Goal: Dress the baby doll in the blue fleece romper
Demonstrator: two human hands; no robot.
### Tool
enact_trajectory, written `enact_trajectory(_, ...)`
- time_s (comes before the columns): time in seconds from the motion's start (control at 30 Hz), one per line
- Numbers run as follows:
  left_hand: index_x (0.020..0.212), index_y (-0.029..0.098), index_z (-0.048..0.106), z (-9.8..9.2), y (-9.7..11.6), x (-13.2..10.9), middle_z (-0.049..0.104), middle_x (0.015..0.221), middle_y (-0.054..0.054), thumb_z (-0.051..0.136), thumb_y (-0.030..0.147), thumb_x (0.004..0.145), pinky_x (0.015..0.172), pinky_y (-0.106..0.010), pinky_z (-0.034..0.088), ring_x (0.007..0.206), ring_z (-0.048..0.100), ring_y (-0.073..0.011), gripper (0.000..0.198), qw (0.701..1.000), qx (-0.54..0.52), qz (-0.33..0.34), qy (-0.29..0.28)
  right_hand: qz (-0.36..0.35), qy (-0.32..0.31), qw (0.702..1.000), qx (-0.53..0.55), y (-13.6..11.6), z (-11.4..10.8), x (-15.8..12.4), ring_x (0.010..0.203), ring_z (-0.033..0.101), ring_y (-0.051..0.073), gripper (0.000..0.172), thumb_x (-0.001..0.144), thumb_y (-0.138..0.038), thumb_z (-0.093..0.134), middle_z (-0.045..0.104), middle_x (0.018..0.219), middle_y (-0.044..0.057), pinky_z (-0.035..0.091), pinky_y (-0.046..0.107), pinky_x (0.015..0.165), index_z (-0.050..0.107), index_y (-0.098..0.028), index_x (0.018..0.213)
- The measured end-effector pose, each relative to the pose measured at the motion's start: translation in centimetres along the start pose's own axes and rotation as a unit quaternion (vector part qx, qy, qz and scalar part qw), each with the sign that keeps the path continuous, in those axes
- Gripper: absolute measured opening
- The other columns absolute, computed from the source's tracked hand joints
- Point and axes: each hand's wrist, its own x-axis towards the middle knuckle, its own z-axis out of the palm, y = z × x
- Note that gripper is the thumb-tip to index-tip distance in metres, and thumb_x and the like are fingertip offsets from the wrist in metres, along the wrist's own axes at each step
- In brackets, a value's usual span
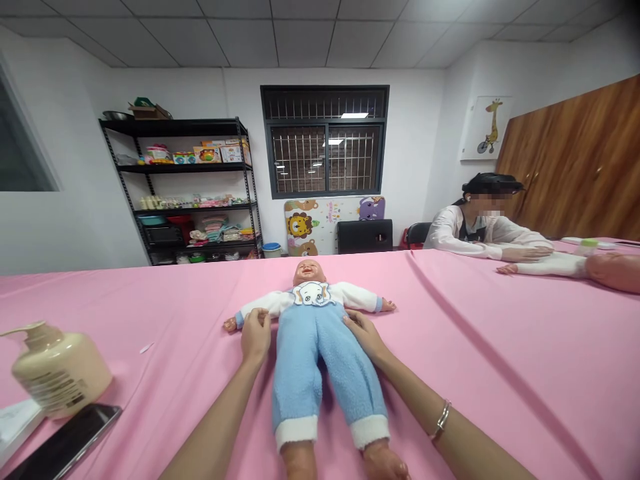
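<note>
A baby doll (310,347) lies on its back on the pink cloth, its head away from me and its arms spread. It wears fleecy light-blue overalls with an elephant face on the chest, white sleeves and white leg cuffs. My left hand (256,337) is at the lower edge of the doll's white sleeve (267,305), with bent fingers closed on the fabric. Against the other side of the overalls, near the waist, rests my right hand (367,335). Its fingers are loosely stretched and touch the blue cloth.
At the left stand a beige pump bottle (63,370) and a dark phone (65,443) beside a white box (17,427). A person (480,217) in a pale top sits at the right with hands at another doll (565,267). Loaded shelves (187,170) line the back wall.
</note>
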Motion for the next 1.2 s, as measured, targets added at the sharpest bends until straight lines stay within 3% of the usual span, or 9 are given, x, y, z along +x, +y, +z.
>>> enact_trajectory(0.1,0.094,0.015,0.056,-0.3,1.3,-0.3,0.06,0.097,-0.009,0.042,0.031,0.08,0.083,-0.037,0.045,0.088,0.058,-0.0225,0.025,0.998,-0.036,0.048,0.001,0.002,0.006,1.0,-0.011,-0.1,0.0,-0.1,0.105,0.052,0.025,0.049,0.074,-0.052,0.057,0.058,0.113,0.01,0.04,0.04,0.094,0.057,-0.015,0.106)
enact_trajectory(0.17,0.103,0.015,0.057,-0.3,2.6,-0.8,0.059,0.107,-0.01,0.044,0.034,0.082,0.091,-0.037,0.042,0.098,0.055,-0.0229,0.032,0.992,-0.076,0.093,-0.035,0.004,0.012,1.0,-0.016,-0.1,0.0,-0.1,0.105,0.053,0.025,0.048,0.074,-0.051,0.057,0.059,0.112,0.01,0.04,0.04,0.094,0.057,-0.015,0.106)
enact_trajectory(0.3,0.122,0.019,0.051,-0.1,4.6,-1.9,0.045,0.132,-0.008,0.048,0.04,0.083,0.106,-0.039,0.026,0.123,0.038,-0.0232,0.044,0.95,-0.144,0.119,-0.252,0.002,0.011,1.0,-0.003,0.3,0.0,0.2,0.103,0.054,0.024,0.048,0.072,-0.051,0.059,0.06,0.111,0.009,0.04,0.04,0.094,0.057,-0.015,0.103)
enact_trajectory(0.4,0.128,0.021,0.046,-0.1,5.0,-2.3,0.036,0.139,-0.006,0.046,0.044,0.084,0.11,-0.041,0.016,0.13,0.028,-0.0231,0.05,0.932,-0.151,0.087,-0.318,0.007,0.013,1.0,-0.005,0.8,0.0,0.4,0.102,0.054,0.025,0.049,0.071,-0.051,0.06,0.06,0.11,0.009,0.041,0.041,0.093,0.057,-0.015,0.103)
enact_trajectory(0.53,0.135,0.016,0.035,-0.2,5.1,-2.4,0.026,0.144,-0.008,0.043,0.05,0.084,0.111,-0.039,0.013,0.133,0.021,-0.0223,0.062,0.936,-0.132,0.051,-0.323,0.011,0.009,1.0,-0.005,1.0,-0.1,0.5,0.103,0.054,0.025,0.05,0.072,-0.051,0.059,0.06,0.111,0.009,0.041,0.041,0.093,0.056,-0.014,0.106)
enact_trajectory(0.67,0.131,0.016,0.041,-0.2,5.2,-2.3,0.027,0.143,-0.01,0.045,0.054,0.081,0.11,-0.041,0.012,0.133,0.018,-0.0245,0.062,0.942,-0.133,0.001,-0.309,0.011,0.015,1.0,-0.002,1.2,-0.1,0.5,0.105,0.053,0.024,0.05,0.072,-0.049,0.059,0.058,0.114,0.009,0.04,0.041,0.094,0.055,-0.015,0.109)
enact_trajectory(0.83,0.119,0.017,0.052,0.2,4.6,-2.2,0.045,0.132,-0.012,0.052,0.05,0.078,0.106,-0.042,0.024,0.125,0.035,-0.0278,0.053,0.953,-0.134,-0.025,-0.27,0.017,0.021,1.0,0.001,1.3,0.0,0.3,0.114,0.047,0.026,0.056,0.072,-0.049,0.06,0.05,0.126,0.007,0.036,0.043,0.099,0.049,-0.019,0.118)
enact_trajectory(1.0,0.107,0.012,0.058,1.3,3.5,-2.1,0.056,0.12,-0.014,0.055,0.04,0.074,0.098,-0.042,0.034,0.116,0.045,-0.0303,0.043,0.975,-0.123,-0.079,-0.169,0.026,0.037,0.999,0.019,0.9,0.3,0.1,0.118,0.043,0.026,0.066,0.07,-0.049,0.062,0.041,0.134,0.008,0.034,0.042,0.102,0.043,-0.019,0.125)
enact_trajectory(1.2,0.089,0.013,0.06,1.3,3.8,-2.2,0.064,0.099,-0.007,0.045,0.034,0.073,0.085,-0.037,0.044,0.094,0.058,-0.0241,0.03,0.952,-0.221,-0.147,-0.151,0.098,0.103,0.988,0.068,1.3,0.5,0.5,0.115,0.047,0.026,0.065,0.069,-0.051,0.058,0.05,0.125,0.01,0.041,0.04,0.096,0.047,-0.016,0.122)
